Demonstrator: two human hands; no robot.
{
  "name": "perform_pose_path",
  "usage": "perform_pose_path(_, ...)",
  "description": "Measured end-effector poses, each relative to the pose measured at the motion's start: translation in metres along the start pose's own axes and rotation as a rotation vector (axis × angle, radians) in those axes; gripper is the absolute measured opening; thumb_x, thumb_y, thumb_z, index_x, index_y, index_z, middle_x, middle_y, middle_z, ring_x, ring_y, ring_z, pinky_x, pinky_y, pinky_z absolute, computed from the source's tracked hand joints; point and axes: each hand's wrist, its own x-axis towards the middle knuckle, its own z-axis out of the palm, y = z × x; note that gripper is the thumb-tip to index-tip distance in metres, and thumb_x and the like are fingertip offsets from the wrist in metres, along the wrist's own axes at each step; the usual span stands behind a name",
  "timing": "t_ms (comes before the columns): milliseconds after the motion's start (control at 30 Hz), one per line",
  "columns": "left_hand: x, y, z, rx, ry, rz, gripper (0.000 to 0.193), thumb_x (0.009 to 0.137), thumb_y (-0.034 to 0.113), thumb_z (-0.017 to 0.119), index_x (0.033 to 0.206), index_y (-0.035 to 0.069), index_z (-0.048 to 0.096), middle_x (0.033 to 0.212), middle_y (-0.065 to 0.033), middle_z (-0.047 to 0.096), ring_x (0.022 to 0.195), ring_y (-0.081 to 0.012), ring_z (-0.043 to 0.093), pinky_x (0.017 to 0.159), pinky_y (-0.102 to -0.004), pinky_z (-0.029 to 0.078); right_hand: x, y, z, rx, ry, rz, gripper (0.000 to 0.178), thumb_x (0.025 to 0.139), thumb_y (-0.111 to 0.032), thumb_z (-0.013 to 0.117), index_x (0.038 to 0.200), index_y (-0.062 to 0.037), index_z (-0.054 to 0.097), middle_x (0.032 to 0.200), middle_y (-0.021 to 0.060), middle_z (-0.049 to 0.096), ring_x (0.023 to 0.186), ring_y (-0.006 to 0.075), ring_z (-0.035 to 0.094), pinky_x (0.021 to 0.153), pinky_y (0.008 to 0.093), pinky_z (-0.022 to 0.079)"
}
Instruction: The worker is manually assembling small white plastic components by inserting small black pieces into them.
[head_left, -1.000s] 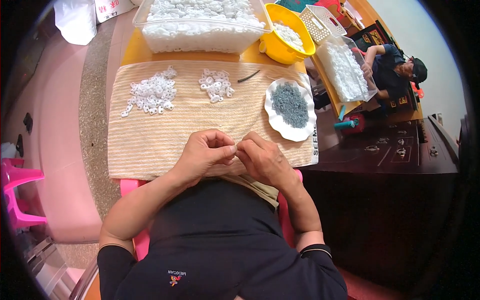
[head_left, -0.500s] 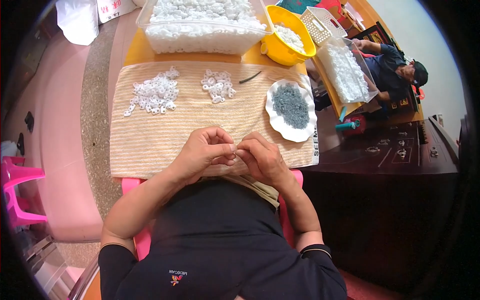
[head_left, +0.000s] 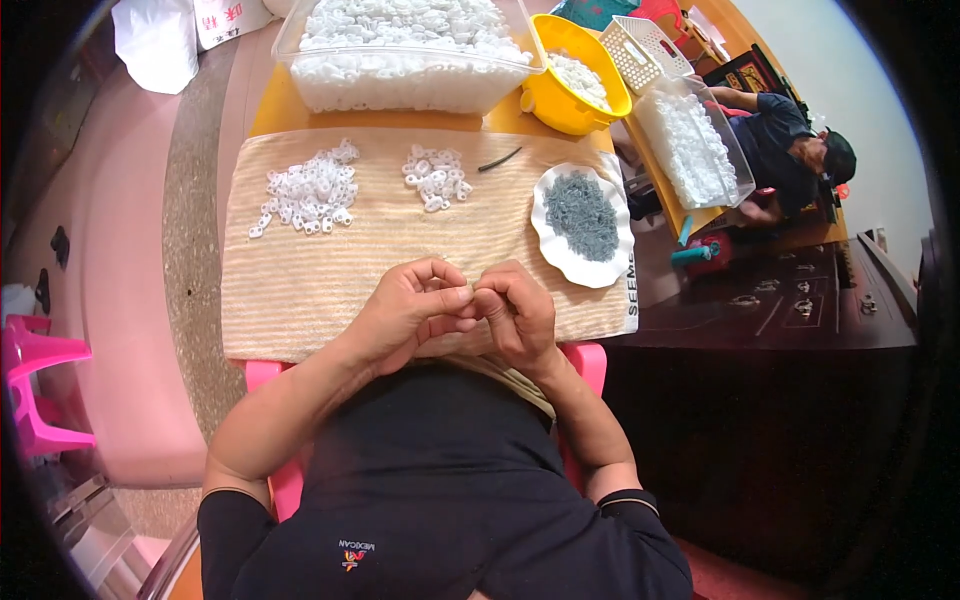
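My left hand (head_left: 415, 312) and my right hand (head_left: 517, 313) meet fingertip to fingertip over the near edge of a beige striped cloth (head_left: 300, 270). Both pinch something very small between them; it is hidden by the fingers. On the cloth lie two heaps of small white plastic rings, a larger heap (head_left: 308, 188) at far left and a smaller heap (head_left: 437, 177) in the middle. A white scalloped plate (head_left: 560, 255) with small grey pieces (head_left: 582, 212) sits to the right of my hands.
A clear tub (head_left: 400, 85) of white parts and a yellow bowl (head_left: 555, 100) stand at the back. Another clear bin (head_left: 690, 145) and a white basket (head_left: 650, 50) sit right. A seated person (head_left: 790, 150) works at the far right. A pink stool (head_left: 40, 385) stands left.
My hands stay pressed together at the cloth's near edge; only the fingers have shifted slightly. The person at the far right has moved an arm.
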Motion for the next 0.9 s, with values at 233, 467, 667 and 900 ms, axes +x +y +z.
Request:
perform_pose_path(233, 0.0000, 0.0000, 0.0015, -0.019, 0.020, 0.008, 0.011, 0.088, 0.010, 0.066, 0.094, 0.006, 0.057, 0.085, -0.0057, 0.064, 0.075, -0.0139, 0.064, 0.070, -0.0260, 0.055, -0.0014, 0.0041, 0.0024, 0.056, 0.002, 0.049, 0.004, 0.091, -0.002, 0.060, 0.089, 0.0010, 0.059, 0.084, 0.0088, 0.058, 0.070, 0.0142, 0.055, 0.061, 0.0247, 0.045)
perform_pose_path(467, 0.0004, -0.0009, 0.0003, -0.014, 0.007, 0.040, 0.011, 0.088, 0.010, 0.066, 0.092, 0.006, 0.057, 0.083, -0.0054, 0.064, 0.074, -0.0137, 0.063, 0.069, -0.0254, 0.055, -0.0021, 0.0024, -0.0002, 0.168, -0.038, 0.153, 0.005, 0.090, 0.000, 0.060, 0.094, 0.0027, 0.061, 0.088, 0.0086, 0.059, 0.073, 0.0121, 0.057, 0.063, 0.0229, 0.047)
perform_pose_path(667, 0.0005, -0.0009, -0.0002, -0.045, 0.019, 0.048, 0.010, 0.088, 0.006, 0.065, 0.093, 0.003, 0.057, 0.085, -0.0059, 0.063, 0.077, -0.0135, 0.063, 0.072, -0.0269, 0.057, -0.0034, 0.0013, 0.0015, 0.311, -0.029, 0.259, 0.006, 0.090, 0.001, 0.061, 0.095, 0.0031, 0.061, 0.088, 0.0071, 0.060, 0.075, 0.0106, 0.061, 0.065, 0.0214, 0.049)
perform_pose_path(900, 0.0033, -0.0047, -0.0035, -0.005, 0.066, 0.087, 0.009, 0.089, 0.005, 0.065, 0.093, 0.002, 0.059, 0.086, -0.0057, 0.063, 0.078, -0.0126, 0.063, 0.072, -0.0258, 0.057, -0.0028, -0.0008, 0.0036, 0.402, 0.000, 0.364, 0.004, 0.090, 0.000, 0.062, 0.093, 0.0018, 0.061, 0.088, 0.0043, 0.060, 0.076, 0.0091, 0.061, 0.065, 0.0212, 0.050)
